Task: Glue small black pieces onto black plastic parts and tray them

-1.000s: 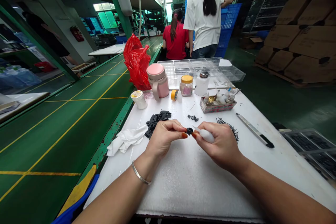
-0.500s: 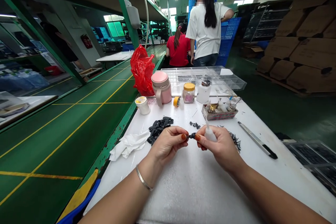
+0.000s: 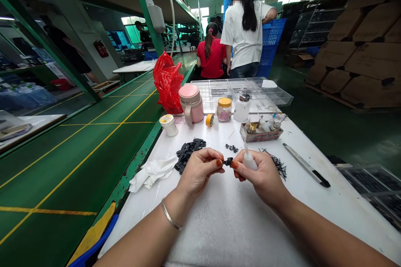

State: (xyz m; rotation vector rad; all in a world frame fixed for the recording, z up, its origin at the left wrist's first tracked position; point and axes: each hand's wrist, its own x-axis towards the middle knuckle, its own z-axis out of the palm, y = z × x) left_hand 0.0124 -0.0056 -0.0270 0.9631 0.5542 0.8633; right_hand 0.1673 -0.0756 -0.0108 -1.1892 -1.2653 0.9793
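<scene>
A small black part (image 3: pixel 228 161) is pinched between the fingertips of both hands above the white tabletop. My left hand (image 3: pixel 202 171) closes thumb and fingers on its left end. On its right end, my right hand (image 3: pixel 258 173) grips with thumb and forefinger. That same hand also keeps a white squeeze bottle (image 3: pixel 249 159) against its palm, the thin nozzle pointing up. Behind my left hand lies a pile of black parts (image 3: pixel 189 150). Small black rings (image 3: pixel 232 148) lie just beyond the fingertips, and thin black pins (image 3: pixel 278 164) lie beside my right hand.
A utility knife (image 3: pixel 307 165) lies at right, a white cloth (image 3: pixel 153 172) at left. Farther back stand a pink mug (image 3: pixel 191 106), jars, an orange tape roll (image 3: pixel 209 120) and a box of small bottles (image 3: pixel 261 134). A green conveyor (image 3: pixel 103 150) runs along the left. Two people are ahead.
Both hands stay nearly in place, still pinching the black part, which shows slightly more between the fingertips. The whole view has shifted a little.
</scene>
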